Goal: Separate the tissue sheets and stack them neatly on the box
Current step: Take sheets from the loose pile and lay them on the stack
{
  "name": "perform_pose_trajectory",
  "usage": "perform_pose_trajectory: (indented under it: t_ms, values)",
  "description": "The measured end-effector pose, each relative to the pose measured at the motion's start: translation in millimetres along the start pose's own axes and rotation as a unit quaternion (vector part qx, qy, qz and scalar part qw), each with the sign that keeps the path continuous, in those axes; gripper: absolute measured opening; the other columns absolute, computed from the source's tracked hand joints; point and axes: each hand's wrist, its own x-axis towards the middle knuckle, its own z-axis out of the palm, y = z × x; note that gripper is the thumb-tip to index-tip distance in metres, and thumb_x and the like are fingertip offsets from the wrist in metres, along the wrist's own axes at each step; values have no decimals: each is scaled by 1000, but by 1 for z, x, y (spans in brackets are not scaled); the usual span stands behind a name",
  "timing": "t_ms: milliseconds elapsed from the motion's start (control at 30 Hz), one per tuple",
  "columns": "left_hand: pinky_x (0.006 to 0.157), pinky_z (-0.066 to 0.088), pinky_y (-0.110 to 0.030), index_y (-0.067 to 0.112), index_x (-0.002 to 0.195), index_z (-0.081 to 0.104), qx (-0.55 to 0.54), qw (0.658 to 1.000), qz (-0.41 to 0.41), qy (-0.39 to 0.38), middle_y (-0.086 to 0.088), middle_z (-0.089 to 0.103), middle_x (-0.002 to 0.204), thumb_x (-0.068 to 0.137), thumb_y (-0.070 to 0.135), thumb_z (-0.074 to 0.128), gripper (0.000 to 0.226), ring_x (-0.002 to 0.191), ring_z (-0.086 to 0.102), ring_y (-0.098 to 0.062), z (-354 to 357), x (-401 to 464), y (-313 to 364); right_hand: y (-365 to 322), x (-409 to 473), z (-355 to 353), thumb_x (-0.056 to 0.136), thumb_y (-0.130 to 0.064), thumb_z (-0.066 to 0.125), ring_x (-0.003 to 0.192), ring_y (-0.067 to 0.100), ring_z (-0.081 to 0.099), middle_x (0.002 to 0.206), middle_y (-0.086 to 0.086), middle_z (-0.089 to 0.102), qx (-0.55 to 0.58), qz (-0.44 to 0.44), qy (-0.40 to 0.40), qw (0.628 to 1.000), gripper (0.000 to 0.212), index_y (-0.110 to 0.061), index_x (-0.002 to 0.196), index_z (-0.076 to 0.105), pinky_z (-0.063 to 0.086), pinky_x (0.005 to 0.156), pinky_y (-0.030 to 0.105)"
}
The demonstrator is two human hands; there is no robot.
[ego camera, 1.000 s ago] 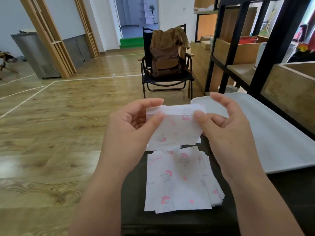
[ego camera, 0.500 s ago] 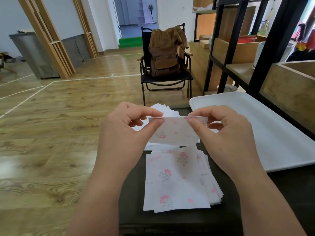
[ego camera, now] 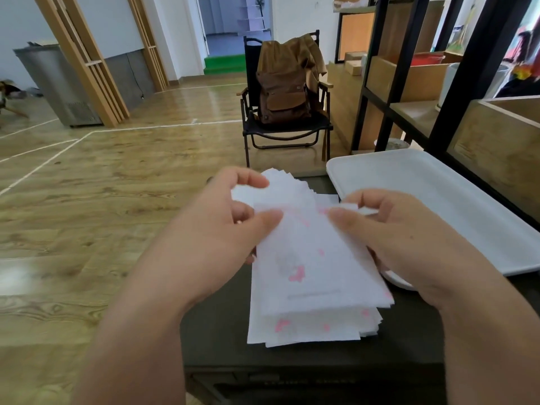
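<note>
Lowered since half a second ago: thin white tissue sheet with pink flower print (ego camera: 315,264), earlier held up nearly on edge between the hands, now tilted flat and lying just over the stack; view also tipped down slightly.

Nearest: two bare forearms entering from the bottom edge. Left hand (ego camera: 204,238) palm inward, thumb tip pressed against the sheet's upper left corner, index finger curled above; pinched shut on the sheet. Right hand (ego camera: 403,244) mirrored, thumb and fingers closed on the upper right corner, a small fold of tissue showing above the knuckles. Sheet soft, slightly translucent, motion-blurred; lower edge overhanging the pile.

Beneath: one stack of printed white tissue sheets (ego camera: 306,328), edges fanned and uneven, resting on the flat dark box top (ego camera: 222,325). Sheet count not readable. Box surface matte, dark grey-black, front edge with a recessed handle.

Behind the hands: second fan of plain-looking white tissue sheets (ego camera: 292,182), also on the box, edges stepped.

Right: one white rectangular plastic tray with rounded corners (ego camera: 438,194), smooth, lying beside the stacks.

Farther: one black-framed folding chair (ego camera: 280,133) on glossy wood-grain floor, carrying one brown canvas backpack (ego camera: 283,89). Black metal shelving with wooden crates (ego camera: 496,141) along the right side.
</note>
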Motion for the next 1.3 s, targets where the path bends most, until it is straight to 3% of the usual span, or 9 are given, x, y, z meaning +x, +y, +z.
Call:
perform_pose_trajectory:
  t_ms: [333, 500, 567, 733, 800, 933, 1033, 1100, 1300]
  values:
    - [59, 40, -22, 38, 96, 44, 289, 937, -137, -140, 13, 61, 85, 85, 42, 69, 27, 72, 60, -3, 14, 13, -30, 33, 23, 17, 78, -47, 74, 67, 8, 54, 74, -4, 60, -232, 99, -31, 967, 29, -21, 76, 61, 37, 56, 21]
    - [62, 41, -21, 36, 107, 48, 222, 971, -53, 76, 14, 62, 88, 86, 44, 69, 31, 80, 58, -1, 12, 31, -52, 32, 24, 13, 71, -48, 79, 41, 1, 45, 47, -13, 50, -175, 55, 60, 981, 36, -20, 70, 57, 33, 38, 14]
    - [79, 45, -22, 34, 117, 52, 179, 976, 23, 123, 13, 62, 106, 90, 28, 68, 32, 102, 56, -6, 18, 43, -66, 31, 24, 11, 74, -51, 75, 41, -1, 46, 45, -13, 52, -141, 28, 106, 984, 37, -20, 67, 58, 36, 43, 17]
    - [118, 20, -36, 32, 150, 34, 262, 964, 4, -44, 1, 33, 158, 98, 20, 58, 59, 147, 24, -21, 36, 64, -93, 28, 25, 14, 79, -55, 67, 48, -3, 50, 50, -10, 54, -108, -3, 131, 986, 37, -21, 64, 62, 37, 53, 22]
    - [116, 30, -44, 26, 149, 42, 200, 979, 8, -47, -5, 45, 151, 100, 14, 54, 51, 139, 41, -28, 37, 67, -99, 29, 25, 15, 80, -56, 66, 49, -4, 50, 50, -10, 54, -110, -1, 123, 986, 37, -22, 64, 63, 37, 53, 21]
    - [95, 35, -18, 26, 133, 61, 289, 955, 46, 38, 6, 63, 130, 99, 21, 55, 35, 119, 56, -14, 39, 63, -101, 33, 27, 17, 82, -55, 65, 50, -8, 50, 52, -11, 53, -131, -6, 133, 982, 35, -25, 64, 62, 35, 54, 21]
    - [66, 35, -12, 27, 86, 70, 250, 964, 64, 62, 20, 66, 80, 100, 27, 53, 22, 77, 58, -7, 38, 61, -97, 33, 28, 17, 83, -55, 64, 56, -2, 56, 58, -10, 59, -134, -6, 136, 981, 33, -27, 65, 62, 37, 55, 22]
    - [53, 30, -19, 20, 62, 48, 238, 964, 79, 91, 13, 44, 53, 100, 31, 51, 40, 55, 39, -9, 37, 60, -94, 33, 28, 17, 83, -54, 63, 64, 4, 61, 64, -9, 64, -129, -6, 134, 982, 30, -28, 67, 63, 41, 58, 23]
    - [56, 36, -29, 15, 72, 66, -2, 973, 96, 210, 9, 51, 57, 100, 34, 52, 37, 56, 44, -8, 21, 47, -53, 31, 27, 17, 85, -46, 66, 67, 7, 64, 65, -11, 68, -101, -25, 130, 986, 23, -28, 70, 65, 49, 64, 27]
